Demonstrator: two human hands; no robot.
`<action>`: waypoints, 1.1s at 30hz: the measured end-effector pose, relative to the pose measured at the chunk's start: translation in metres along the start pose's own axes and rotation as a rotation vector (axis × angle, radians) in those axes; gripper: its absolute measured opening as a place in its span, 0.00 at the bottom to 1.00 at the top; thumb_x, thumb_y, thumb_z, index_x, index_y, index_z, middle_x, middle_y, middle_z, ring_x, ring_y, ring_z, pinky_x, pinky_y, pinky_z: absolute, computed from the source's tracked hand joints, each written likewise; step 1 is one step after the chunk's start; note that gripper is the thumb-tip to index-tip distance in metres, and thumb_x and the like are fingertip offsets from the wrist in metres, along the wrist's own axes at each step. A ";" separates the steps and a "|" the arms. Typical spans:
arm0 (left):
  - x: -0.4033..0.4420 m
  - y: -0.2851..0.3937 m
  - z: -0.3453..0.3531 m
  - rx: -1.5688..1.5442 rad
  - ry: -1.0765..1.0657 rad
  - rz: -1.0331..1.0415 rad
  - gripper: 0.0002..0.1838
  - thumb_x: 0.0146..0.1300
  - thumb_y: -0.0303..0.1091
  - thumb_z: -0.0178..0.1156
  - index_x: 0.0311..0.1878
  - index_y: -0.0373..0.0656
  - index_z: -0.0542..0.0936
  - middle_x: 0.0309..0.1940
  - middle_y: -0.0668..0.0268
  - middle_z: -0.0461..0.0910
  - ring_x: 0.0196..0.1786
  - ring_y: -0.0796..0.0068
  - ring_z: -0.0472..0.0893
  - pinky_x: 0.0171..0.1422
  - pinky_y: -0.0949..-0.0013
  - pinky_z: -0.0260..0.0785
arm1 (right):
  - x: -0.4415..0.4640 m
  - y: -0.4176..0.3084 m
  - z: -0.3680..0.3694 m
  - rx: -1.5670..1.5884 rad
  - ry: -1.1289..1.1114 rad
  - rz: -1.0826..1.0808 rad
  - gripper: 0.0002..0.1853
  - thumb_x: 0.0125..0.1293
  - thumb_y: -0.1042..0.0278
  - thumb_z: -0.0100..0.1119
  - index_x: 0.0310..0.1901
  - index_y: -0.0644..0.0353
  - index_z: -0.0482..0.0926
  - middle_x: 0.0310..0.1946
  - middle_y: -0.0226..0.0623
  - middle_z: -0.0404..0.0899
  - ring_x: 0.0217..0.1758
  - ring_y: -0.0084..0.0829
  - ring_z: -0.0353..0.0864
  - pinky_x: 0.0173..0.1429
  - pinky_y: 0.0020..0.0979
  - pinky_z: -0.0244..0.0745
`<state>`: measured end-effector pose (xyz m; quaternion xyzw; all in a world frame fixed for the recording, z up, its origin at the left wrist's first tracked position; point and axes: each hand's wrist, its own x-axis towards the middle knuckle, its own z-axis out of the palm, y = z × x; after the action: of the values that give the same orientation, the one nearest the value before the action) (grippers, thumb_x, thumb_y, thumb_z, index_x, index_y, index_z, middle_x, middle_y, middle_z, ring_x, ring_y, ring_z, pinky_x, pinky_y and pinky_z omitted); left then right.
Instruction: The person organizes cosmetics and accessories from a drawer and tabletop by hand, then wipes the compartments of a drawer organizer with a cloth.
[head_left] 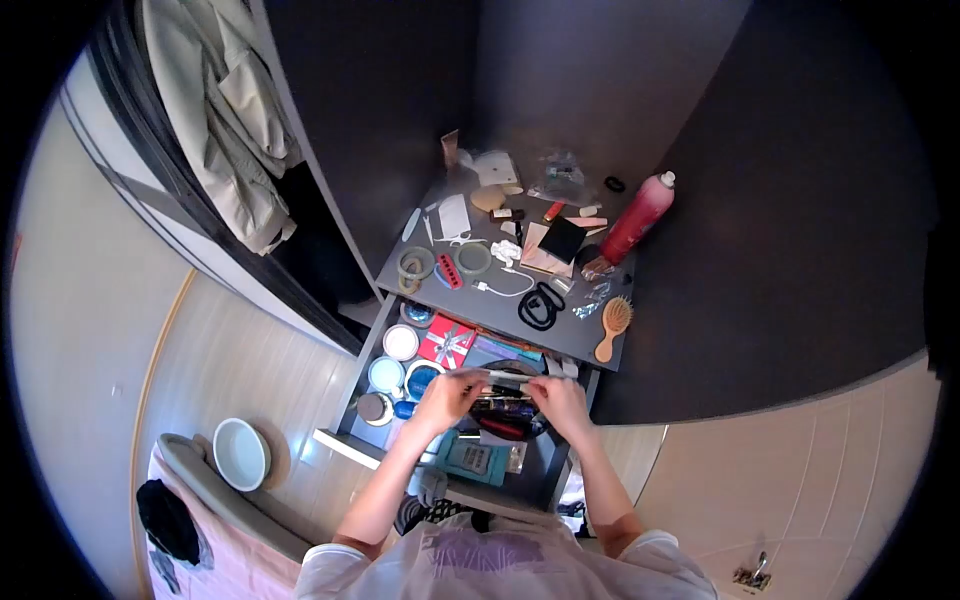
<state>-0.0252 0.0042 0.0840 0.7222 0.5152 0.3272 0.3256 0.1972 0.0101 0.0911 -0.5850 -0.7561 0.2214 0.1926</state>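
Note:
Over a pulled-out drawer (352, 447), my left hand (450, 399) and my right hand (560, 404) face each other with fingers pinched. A thin pale strip (508, 377) spans between their fingertips, one end in each hand; what it belongs to is unclear. Right below lies a dark pouch (510, 428) with small items showing in it, partly hidden by my fingers. Left of my left hand are several round jars, among them a white-lidded one (401, 342). A red gift box with a ribbon (447, 342) sits beyond it. Nearer my body is a teal packet (477, 458).
On the surface above the drawer are a pink spray can (638, 218), a wooden hairbrush (615, 328), a coiled black cord (541, 306), a white cable (512, 281) and a dark square case (562, 240). A white basin (241, 454) stands on the floor at left.

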 end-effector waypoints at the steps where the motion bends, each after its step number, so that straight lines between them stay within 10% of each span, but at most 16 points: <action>1: 0.012 0.000 -0.002 0.020 0.053 0.059 0.11 0.60 0.29 0.57 0.44 0.37 0.79 0.42 0.52 0.80 0.44 0.52 0.79 0.47 0.62 0.73 | 0.011 -0.001 -0.006 -0.003 0.053 0.002 0.07 0.59 0.67 0.58 0.34 0.59 0.83 0.27 0.48 0.80 0.32 0.46 0.80 0.37 0.40 0.75; 5: 0.068 -0.004 0.007 -0.117 0.194 0.007 0.13 0.60 0.28 0.56 0.47 0.34 0.78 0.43 0.48 0.79 0.47 0.51 0.79 0.49 0.63 0.72 | 0.063 0.008 -0.020 0.118 0.232 0.112 0.09 0.61 0.66 0.55 0.37 0.59 0.82 0.28 0.50 0.80 0.34 0.49 0.80 0.38 0.42 0.74; 10: 0.139 -0.012 0.028 -0.375 0.188 -0.050 0.16 0.64 0.30 0.55 0.52 0.31 0.75 0.43 0.54 0.82 0.44 0.75 0.80 0.48 0.72 0.70 | 0.126 0.030 -0.026 0.227 0.446 0.140 0.13 0.61 0.65 0.55 0.43 0.62 0.80 0.34 0.52 0.80 0.39 0.50 0.80 0.43 0.41 0.74; 20: 0.244 -0.037 0.057 -0.202 0.269 -0.135 0.19 0.62 0.31 0.50 0.55 0.33 0.72 0.46 0.44 0.78 0.50 0.52 0.78 0.55 0.60 0.70 | 0.201 0.074 -0.010 0.138 0.547 0.157 0.22 0.61 0.65 0.53 0.52 0.74 0.72 0.44 0.63 0.75 0.49 0.56 0.76 0.52 0.45 0.71; 33: 0.268 -0.050 0.068 -0.187 0.215 -0.142 0.21 0.60 0.30 0.48 0.56 0.34 0.72 0.49 0.43 0.76 0.54 0.48 0.75 0.59 0.59 0.66 | 0.214 0.065 -0.015 0.107 0.475 0.378 0.26 0.56 0.61 0.61 0.53 0.70 0.73 0.44 0.58 0.78 0.49 0.55 0.76 0.53 0.43 0.71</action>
<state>0.0715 0.2642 0.0412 0.6113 0.5643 0.4252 0.3566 0.2057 0.2337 0.0741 -0.7397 -0.5549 0.1500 0.3499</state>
